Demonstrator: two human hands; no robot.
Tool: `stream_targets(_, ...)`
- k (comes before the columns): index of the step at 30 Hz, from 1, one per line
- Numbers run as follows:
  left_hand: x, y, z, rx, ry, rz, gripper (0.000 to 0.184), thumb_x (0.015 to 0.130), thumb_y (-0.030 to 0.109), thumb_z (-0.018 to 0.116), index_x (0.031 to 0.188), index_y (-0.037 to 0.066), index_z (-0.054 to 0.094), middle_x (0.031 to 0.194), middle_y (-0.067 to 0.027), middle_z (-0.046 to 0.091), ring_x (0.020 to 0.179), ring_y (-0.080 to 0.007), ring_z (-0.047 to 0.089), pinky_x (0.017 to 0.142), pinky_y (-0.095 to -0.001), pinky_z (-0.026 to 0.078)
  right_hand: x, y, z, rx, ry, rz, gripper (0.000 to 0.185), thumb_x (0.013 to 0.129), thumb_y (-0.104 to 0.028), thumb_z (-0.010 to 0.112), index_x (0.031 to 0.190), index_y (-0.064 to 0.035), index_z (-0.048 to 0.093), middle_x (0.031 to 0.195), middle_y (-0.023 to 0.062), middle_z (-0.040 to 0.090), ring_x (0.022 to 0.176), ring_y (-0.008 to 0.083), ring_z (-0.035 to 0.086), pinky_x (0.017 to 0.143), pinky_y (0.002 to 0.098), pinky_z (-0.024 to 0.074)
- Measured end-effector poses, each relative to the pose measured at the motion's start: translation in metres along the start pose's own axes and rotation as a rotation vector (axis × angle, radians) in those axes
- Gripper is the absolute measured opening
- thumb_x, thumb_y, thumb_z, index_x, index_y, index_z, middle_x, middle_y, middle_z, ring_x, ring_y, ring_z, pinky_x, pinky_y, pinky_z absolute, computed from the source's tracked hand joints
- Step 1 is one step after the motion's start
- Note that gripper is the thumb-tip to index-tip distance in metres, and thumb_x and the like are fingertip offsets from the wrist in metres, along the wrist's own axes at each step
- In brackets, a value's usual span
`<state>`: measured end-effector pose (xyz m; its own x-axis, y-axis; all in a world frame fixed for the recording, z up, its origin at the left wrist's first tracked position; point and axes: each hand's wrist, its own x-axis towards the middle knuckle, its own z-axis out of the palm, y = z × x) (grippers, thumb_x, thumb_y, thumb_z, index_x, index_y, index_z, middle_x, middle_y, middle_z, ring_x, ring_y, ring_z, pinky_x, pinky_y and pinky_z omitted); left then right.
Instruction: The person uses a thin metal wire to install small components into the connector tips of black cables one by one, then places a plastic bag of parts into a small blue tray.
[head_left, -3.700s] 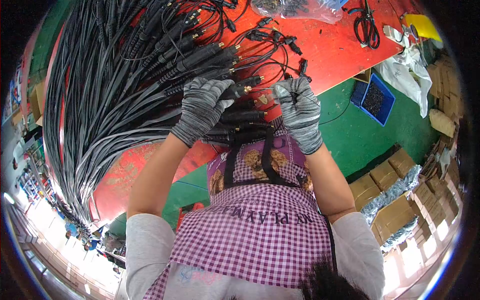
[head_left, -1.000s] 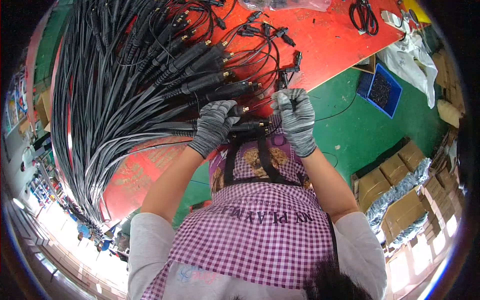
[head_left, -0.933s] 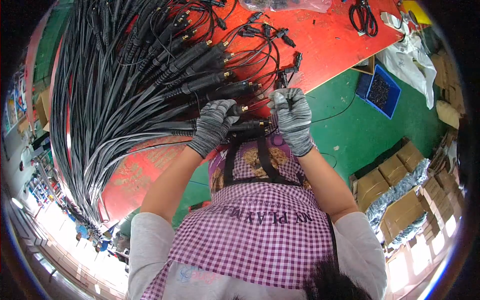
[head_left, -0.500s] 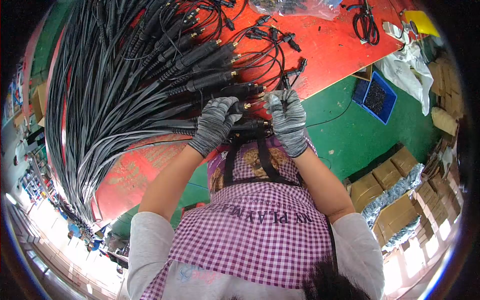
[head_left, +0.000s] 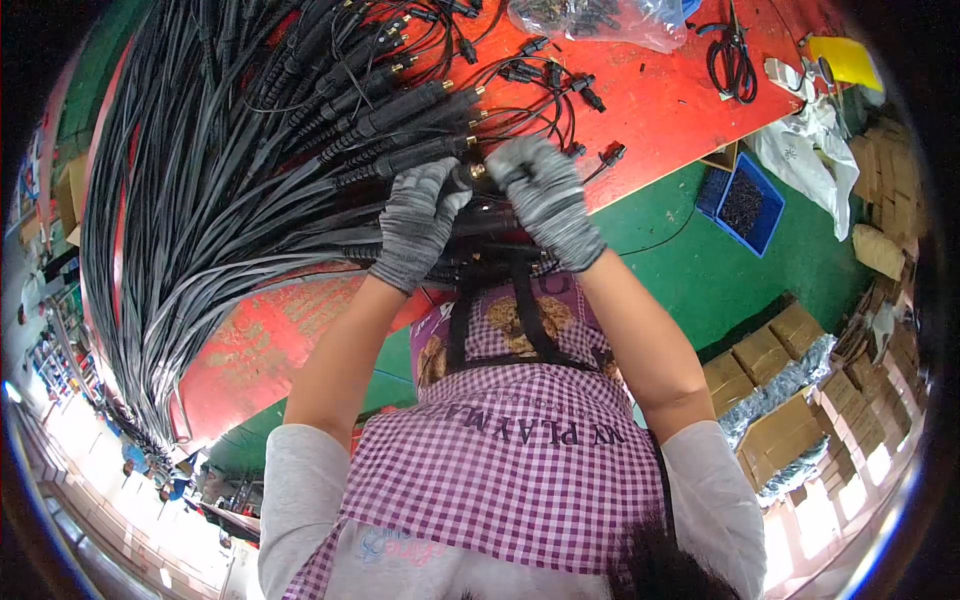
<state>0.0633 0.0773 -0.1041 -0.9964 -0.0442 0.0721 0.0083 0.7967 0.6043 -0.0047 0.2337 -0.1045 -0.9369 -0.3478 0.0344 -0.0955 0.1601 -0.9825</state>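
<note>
Where gold-tipped, black connector between knit-gloved hands

Single head-worn camera, looking down and forward (torso below), fairly near; rim probably lens-distorted.

L hand & R hand each in a knit glove, gry/blk/wht streaks, covering the fingers down to a snug ribbed cuff at the wrist. Forearms uncovered past the cuffs. Lt gry tee: short L sleeve & R sleeve, w/ small pink + blue script on the front, far back from the fingers. Over it, purple/wht gingham apron, dk caps upside down in view, approx. "MY PLAYMA", rest unclear. Nearer the fingers: purple panel w/ brn pics, blk bands across. Blk edging on R side. Dk hair at bottom, farthest from fingers.
</note>
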Motion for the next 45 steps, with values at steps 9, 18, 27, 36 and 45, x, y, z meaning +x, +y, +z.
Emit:
stream_targets(9, 0.006, 0.003, 0.02, 0.333, -0.244, -0.025, 0.024, 0.074, 0.026, 0.058, 0.09, 0.008, 0.057, 0.087, -0.0119, 0.059, 0.082, -0.0271, 0.056, 0.07, -0.0379, 0.044, -0.016, -0.01, -0.078, 0.172, 0.23, 0.388, 0.009, 0.085, -0.007, 0.051, 0.079, -0.004, 0.046, 0.071, 0.0024, 0.055, 0.062, 0.0079, 0.051, 0.057, 0.0198, 0.0424)
stream_targets(18, -0.017, 0.018, 0.035, 0.246, -0.281, 0.041, 0.048, 0.065, 0.037, 0.066, 0.104, 0.013, 0.055, 0.106, -0.0104, 0.054, 0.1, -0.0248, 0.05, 0.09, -0.0403, 0.029, -0.071, 0.005, -0.067, 0.217, 0.334, 0.551, 0.008, 0.086, -0.01, 0.051, 0.083, -0.0031, 0.05, 0.069, 0.0029, 0.058, 0.058, 0.0056, 0.05, 0.054, 0.0192, 0.0418)
stream_targets(27, -0.007, 0.019, 0.024, 0.119, -0.325, -0.093, 0.041, 0.068, 0.03, 0.065, 0.103, 0.011, 0.056, 0.1, -0.0087, 0.057, 0.095, -0.0255, 0.053, 0.085, -0.0384, 0.036, -0.061, -0.009, -0.052, 0.311, 0.441, 0.476, 0.009, 0.086, -0.011, 0.051, 0.087, -0.0028, 0.05, 0.074, 0.0044, 0.057, 0.06, 0.0077, 0.051, 0.056, 0.0203, 0.0435)
stream_targets(36, -0.005, 0.023, 0.019, 0.069, -0.308, -0.093, 0.037, 0.068, 0.026, 0.065, 0.1, 0.009, 0.057, 0.096, -0.0113, 0.059, 0.09, -0.0275, 0.055, 0.082, -0.0374, 0.04, -0.061, -0.002, -0.043, 0.267, 0.394, 0.386, 0.011, 0.085, -0.011, 0.053, 0.087, -0.0012, 0.051, 0.076, 0.0063, 0.06, 0.064, 0.0075, 0.054, 0.062, 0.0202, 0.0455)
stream_targets(45, 0.0, 0.022, 0.016, 0.02, -0.27, -0.076, 0.036, 0.068, 0.023, 0.066, 0.099, 0.006, 0.057, 0.091, -0.0132, 0.059, 0.085, -0.0286, 0.056, 0.079, -0.0362, 0.044, -0.057, -0.01, -0.051, 0.273, 0.43, 0.397, 0.007, 0.085, -0.009, 0.052, 0.086, -0.0017, 0.052, 0.075, 0.004, 0.058, 0.067, 0.0082, 0.052, 0.064, 0.0215, 0.0427)
